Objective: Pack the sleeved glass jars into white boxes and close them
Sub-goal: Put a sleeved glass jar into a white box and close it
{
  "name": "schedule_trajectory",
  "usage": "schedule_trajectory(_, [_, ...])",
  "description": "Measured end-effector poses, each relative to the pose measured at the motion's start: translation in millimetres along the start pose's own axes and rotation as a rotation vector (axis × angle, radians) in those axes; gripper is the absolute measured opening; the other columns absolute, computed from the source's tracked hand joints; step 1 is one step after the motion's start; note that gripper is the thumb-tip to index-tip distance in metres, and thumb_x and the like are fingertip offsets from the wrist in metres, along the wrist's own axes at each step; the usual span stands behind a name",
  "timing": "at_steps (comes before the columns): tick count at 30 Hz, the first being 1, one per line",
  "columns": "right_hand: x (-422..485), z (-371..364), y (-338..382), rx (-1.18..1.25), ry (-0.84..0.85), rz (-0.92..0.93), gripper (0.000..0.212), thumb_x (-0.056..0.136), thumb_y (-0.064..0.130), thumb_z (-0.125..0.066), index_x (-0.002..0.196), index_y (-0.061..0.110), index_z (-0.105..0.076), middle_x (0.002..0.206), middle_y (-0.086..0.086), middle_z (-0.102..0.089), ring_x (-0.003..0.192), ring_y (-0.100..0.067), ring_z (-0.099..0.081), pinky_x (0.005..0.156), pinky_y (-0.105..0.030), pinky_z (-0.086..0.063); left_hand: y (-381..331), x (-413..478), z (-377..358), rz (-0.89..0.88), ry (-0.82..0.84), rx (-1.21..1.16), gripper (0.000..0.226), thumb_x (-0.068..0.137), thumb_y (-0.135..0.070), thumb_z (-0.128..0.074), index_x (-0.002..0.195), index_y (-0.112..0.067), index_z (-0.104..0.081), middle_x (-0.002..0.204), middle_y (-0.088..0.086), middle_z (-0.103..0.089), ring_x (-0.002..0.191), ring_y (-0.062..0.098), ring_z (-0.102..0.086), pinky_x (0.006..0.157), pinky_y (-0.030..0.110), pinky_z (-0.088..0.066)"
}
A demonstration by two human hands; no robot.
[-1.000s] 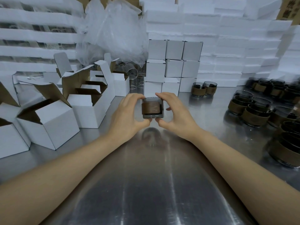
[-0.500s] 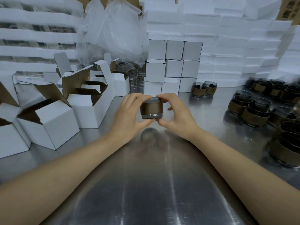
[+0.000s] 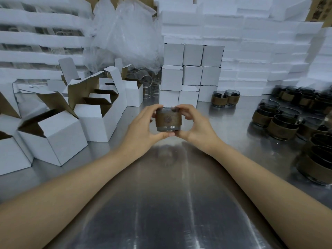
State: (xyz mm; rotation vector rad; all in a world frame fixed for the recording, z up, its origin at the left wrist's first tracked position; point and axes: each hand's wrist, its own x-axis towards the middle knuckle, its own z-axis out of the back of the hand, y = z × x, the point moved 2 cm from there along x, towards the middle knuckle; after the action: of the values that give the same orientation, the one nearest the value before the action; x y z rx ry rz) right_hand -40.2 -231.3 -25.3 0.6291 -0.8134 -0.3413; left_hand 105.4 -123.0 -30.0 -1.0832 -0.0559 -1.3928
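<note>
Sleeved glass jar (image 3: 168, 119) upright above steel table (image 3: 161, 203), gripped between left hand (image 3: 143, 126) and right hand (image 3: 195, 128), fingers curled on rim, thumbs under base; open white boxes (image 3: 53, 141) left of left hand.

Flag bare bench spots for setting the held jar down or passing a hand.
Widest bare steel table: near side, between the forearms, below the held jar. Second patch: right of the right hand, bordered by the two jars at the closed box stack and the right-side jar cluster. Crowded: left side with open boxes, far right with jars.
</note>
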Motion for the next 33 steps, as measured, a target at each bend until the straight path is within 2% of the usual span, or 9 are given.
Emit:
schedule_trajectory(3, [-1.6,0.6,0.9,0.010,0.059,-0.031,0.066,0.075,0.007,-0.077,0.132,0.018,-0.045,0.129,0.005,-0.056,0.117,0.003,-0.050,0.097,-0.008,-0.035,-0.1,1.2,0.0,-0.026,-0.010,0.017,0.075,0.066,-0.040,-0.083,0.130,-0.027,-0.046,0.119,-0.016,-0.049,0.100,-0.009,-0.048,0.084,0.000,-0.037])
schedule_trajectory(7, [-3.8,-0.4,2.1,0.054,0.175,-0.061,0.069,0.085,0.018,-0.071,0.142,0.026,-0.034,0.134,0.006,-0.052,0.124,-0.003,-0.047,0.102,-0.017,-0.037,0.1,1.2,1.8,-0.071,-0.056,0.044,0.069,0.069,-0.034,-0.083,0.128,-0.024,-0.048,0.119,-0.015,-0.045,0.102,-0.019,-0.044,0.083,-0.004,-0.034])
schedule_trajectory(10, [-3.3,0.2,3.2,0.071,0.149,-0.063,0.061,0.086,0.027,-0.070,0.138,0.025,-0.037,0.129,0.002,-0.058,0.119,-0.007,-0.053,0.101,-0.025,-0.042,0.0,1.1,2.3,-0.091,-0.031,0.049,0.068,0.071,-0.031,-0.083,0.129,-0.025,-0.048,0.127,-0.013,-0.045,0.107,-0.017,-0.043,0.086,-0.002,-0.034])
schedule_trajectory(13, [-3.4,0.8,3.6,0.086,0.065,-0.048,0.057,0.081,0.025,-0.076,0.127,0.024,-0.041,0.120,0.001,-0.062,0.110,-0.005,-0.058,0.094,-0.024,-0.046,1.0,0.7,0.3,-0.047,0.019,0.036,0.077,0.071,-0.032,-0.082,0.137,-0.031,-0.042,0.132,-0.010,-0.051,0.105,-0.013,-0.047,0.087,-0.002,-0.035])
schedule_trajectory(18, [-1.1,-0.2,7.7,0.034,-0.083,0.055,0.064,0.063,0.014,-0.089,0.103,0.036,-0.043,0.109,0.010,-0.060,0.102,-0.007,-0.061,0.083,-0.030,-0.053,6.3,0.5,-1.7,0.047,0.098,-0.028,0.096,0.072,-0.031,-0.083,0.148,-0.037,-0.024,0.133,-0.014,-0.053,0.120,0.004,-0.052,0.106,0.027,-0.039])
schedule_trajectory(22, [0.1,2.2,11.2,-0.062,-0.135,0.121,0.071,0.059,0.011,-0.089,0.104,0.044,-0.044,0.105,0.029,-0.053,0.100,0.006,-0.055,0.078,-0.029,-0.054,6.0,1.5,-1.8,0.035,0.110,-0.024,0.081,0.075,-0.028,-0.080,0.143,-0.032,-0.035,0.134,-0.008,-0.055,0.122,0.009,-0.052,0.107,0.037,-0.041])
schedule_trajectory(27, [-0.2,3.2,11.8,-0.162,-0.141,0.243,0.060,0.063,0.010,-0.086,0.115,0.016,-0.057,0.109,0.018,-0.054,0.099,-0.009,-0.057,0.073,-0.030,-0.055,3.6,1.4,-0.9,0.001,0.051,-0.009,0.071,0.076,-0.023,-0.079,0.136,-0.030,-0.042,0.129,-0.012,-0.056,0.114,0.002,-0.052,0.103,0.023,-0.040])
schedule_trajectory(30, [-0.5,3.7,13.2,-0.200,-0.149,0.243,0.056,0.066,0.008,-0.084,0.115,0.015,-0.059,0.114,0.009,-0.060,0.099,-0.012,-0.058,0.072,-0.032,-0.056,2.9,0.9,-0.1,-0.005,0.035,-0.009,0.069,0.077,-0.019,-0.079,0.135,-0.029,-0.044,0.126,-0.012,-0.056,0.114,0.005,-0.054,0.102,0.023,-0.041])
schedule_trajectory(33, [-0.5,4.2,12.6,-0.170,-0.155,0.214,0.055,0.067,0.007,-0.082,0.116,0.015,-0.059,0.114,0.011,-0.060,0.099,-0.014,-0.059,0.072,-0.033,-0.055,3.1,1.1,-0.4,-0.011,0.029,-0.007,0.066,0.078,-0.020,-0.078,0.134,-0.029,-0.044,0.123,-0.014,-0.056,0.112,0.005,-0.055,0.100,0.020,-0.041])
